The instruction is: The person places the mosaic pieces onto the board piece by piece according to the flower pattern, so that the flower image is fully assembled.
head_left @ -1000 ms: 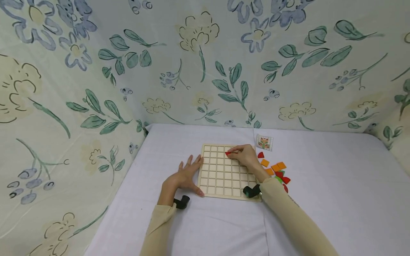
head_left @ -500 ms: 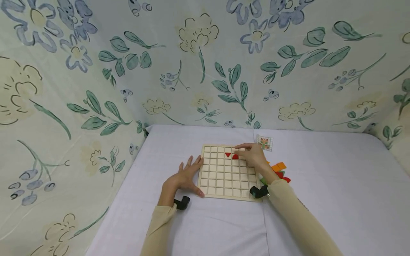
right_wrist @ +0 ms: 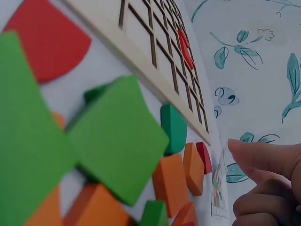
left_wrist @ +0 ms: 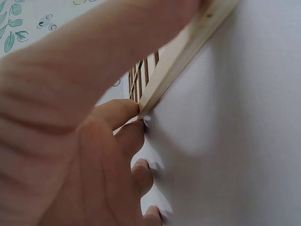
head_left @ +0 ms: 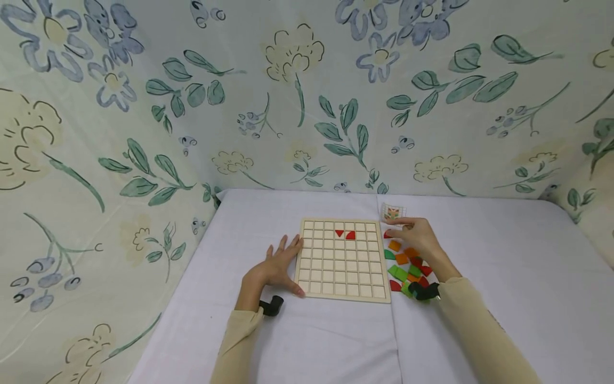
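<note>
"Board point(head_left: 340, 265) first: what's new on it?"

"Two red pieces lie uncovered in the second row from the far edge, a triangle point(head_left: 339, 233) and a quarter-round point(head_left: 350, 235). A second ago the right hand point(head_left: 418, 242) was pinching a red piece there; now it's past the right edge."

"Holding anything?"

"No. Thumb and index stand apart by a loose red piece point(head_left: 387, 234) near the far right corner; I can't tell if they touch it. The right wrist view shows the other fingers point(right_wrist: 261, 205) curled in, and how thick the loose green squares point(right_wrist: 120, 139) are, which the head view hides."

"And the left hand point(head_left: 275, 269)?"

"Spread at the left edge as before, gripping nothing, thumb at the near left corner. Its wrist view shows fingertips against the board's side."
</note>
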The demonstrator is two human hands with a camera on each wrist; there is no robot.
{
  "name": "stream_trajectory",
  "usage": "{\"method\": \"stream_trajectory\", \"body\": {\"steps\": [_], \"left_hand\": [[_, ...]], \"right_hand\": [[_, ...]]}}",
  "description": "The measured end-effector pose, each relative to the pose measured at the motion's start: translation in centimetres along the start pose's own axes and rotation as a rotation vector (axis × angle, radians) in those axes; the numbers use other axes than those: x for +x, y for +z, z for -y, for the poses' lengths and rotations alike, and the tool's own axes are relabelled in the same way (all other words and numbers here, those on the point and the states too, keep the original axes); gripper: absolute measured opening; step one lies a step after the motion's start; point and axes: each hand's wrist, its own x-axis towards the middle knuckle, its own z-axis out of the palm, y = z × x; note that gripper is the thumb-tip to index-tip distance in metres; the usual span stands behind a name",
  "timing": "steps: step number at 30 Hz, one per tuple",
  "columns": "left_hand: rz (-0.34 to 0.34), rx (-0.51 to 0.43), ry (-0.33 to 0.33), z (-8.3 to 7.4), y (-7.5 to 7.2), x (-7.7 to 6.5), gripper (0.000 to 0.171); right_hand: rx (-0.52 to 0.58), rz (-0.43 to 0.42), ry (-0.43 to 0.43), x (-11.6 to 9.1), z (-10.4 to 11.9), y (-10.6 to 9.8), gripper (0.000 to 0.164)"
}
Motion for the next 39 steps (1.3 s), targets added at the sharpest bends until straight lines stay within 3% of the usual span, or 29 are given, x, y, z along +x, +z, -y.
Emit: {"method": "stream_trajectory", "body": {"steps": [11,26,39], "left_hand": [[-0.002,0.011,0.006,0.1,0.0,0.0,0.14],[-0.002,0.016,0.008,0.4,0.2,0.2,0.141],[-0.005,0.012,0.011,0.4,0.1,0.1,0.141]], "right_hand": [[-0.011,0.03,0.053,0.5,-1.7,-0.5,0.047],[0.0,0.074,0.09,1.3,-1.6,-0.6,0.046],[-0.012,0.109,0.108,0.8,-1.7,-1.0,0.045]]}}
